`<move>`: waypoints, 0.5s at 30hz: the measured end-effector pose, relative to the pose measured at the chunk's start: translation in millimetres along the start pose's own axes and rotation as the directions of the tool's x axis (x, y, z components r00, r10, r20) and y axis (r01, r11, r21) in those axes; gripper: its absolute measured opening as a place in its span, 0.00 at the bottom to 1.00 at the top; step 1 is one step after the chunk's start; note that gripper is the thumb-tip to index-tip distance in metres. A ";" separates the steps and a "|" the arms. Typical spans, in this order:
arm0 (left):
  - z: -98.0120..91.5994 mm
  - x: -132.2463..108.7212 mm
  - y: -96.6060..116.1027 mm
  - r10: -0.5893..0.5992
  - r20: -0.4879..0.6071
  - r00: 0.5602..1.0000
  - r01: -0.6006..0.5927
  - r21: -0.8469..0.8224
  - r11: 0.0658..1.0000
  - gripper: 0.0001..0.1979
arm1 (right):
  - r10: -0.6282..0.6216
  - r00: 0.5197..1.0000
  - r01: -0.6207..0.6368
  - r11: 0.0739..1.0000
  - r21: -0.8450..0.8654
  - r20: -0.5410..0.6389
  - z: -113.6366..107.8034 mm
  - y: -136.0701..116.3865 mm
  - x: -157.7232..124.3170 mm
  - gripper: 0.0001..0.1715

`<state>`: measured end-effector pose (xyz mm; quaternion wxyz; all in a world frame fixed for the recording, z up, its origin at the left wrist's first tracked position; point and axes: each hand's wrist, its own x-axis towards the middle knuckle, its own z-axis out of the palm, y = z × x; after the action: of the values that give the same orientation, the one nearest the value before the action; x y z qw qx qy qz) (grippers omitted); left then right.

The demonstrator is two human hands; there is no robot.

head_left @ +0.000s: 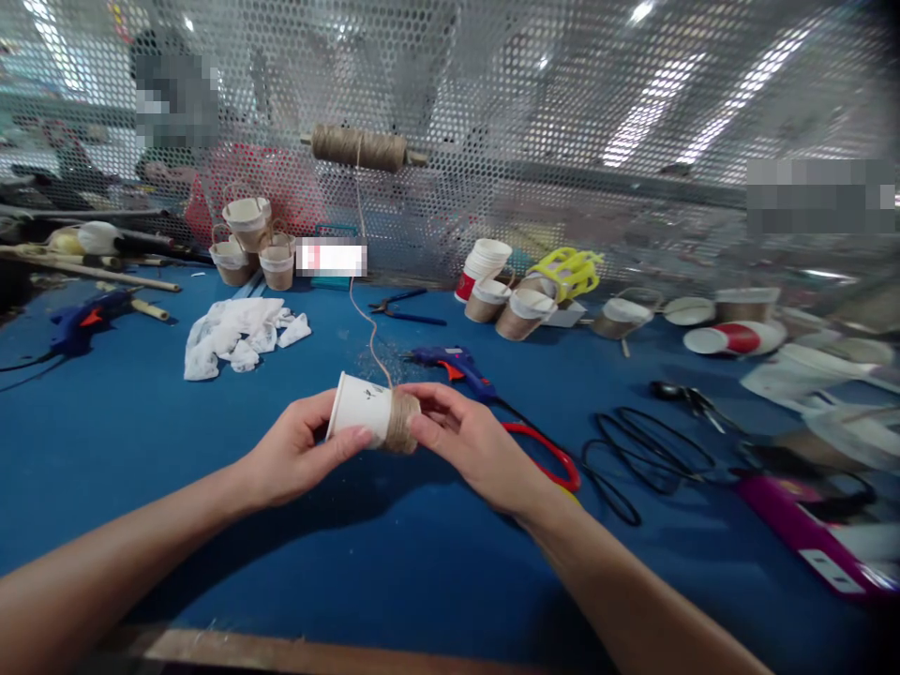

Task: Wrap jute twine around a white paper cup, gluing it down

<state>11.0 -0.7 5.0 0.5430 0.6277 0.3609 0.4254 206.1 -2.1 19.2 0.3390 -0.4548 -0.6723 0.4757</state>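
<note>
A white paper cup (366, 405) lies on its side between my two hands, above the blue table. Brown twine (401, 422) is wound round its base end. My left hand (302, 448) grips the cup near its rim, thumb on the near side. At the twine-wrapped end, my right hand (468, 436) holds the cup with thumb and fingers. A strand of twine (372, 328) runs from the cup up to a twine spool (358, 148) on a rod at the mesh screen. Some fingers are hidden behind the cup.
A blue glue gun (457, 364) lies just beyond my right hand, near red-handled scissors (555, 455). Pliers (408, 307), a crumpled white cloth (239, 333) and twine-wrapped cups (527, 312) lie farther back. Black cable (643, 450) and a purple power strip (808, 534) are at right.
</note>
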 end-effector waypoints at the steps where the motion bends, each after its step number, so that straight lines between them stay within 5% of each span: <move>1: 0.1 0.9 0.2 -0.052 0.011 0.999 0.052 -0.036 0.998 0.12 | -0.004 1.000 0.003 1.000 -0.019 -0.010 1.1 2.2 -1.3 0.21; 8: -2.8 9.1 -0.6 -0.388 0.094 0.917 0.391 -0.410 0.824 0.14 | -0.235 0.971 0.218 0.933 -0.285 -0.030 10.2 13.0 -4.7 0.21; 15: -4.0 11.4 -5.7 -0.453 0.062 0.889 0.436 -0.418 0.797 0.13 | -0.384 0.923 0.353 0.825 -0.440 0.021 15.8 18.8 -1.7 0.22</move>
<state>11.6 12.1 1.2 0.7421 0.3846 0.4087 0.3664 198.1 -6.4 -3.6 0.3369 -0.3965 -0.8244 0.2228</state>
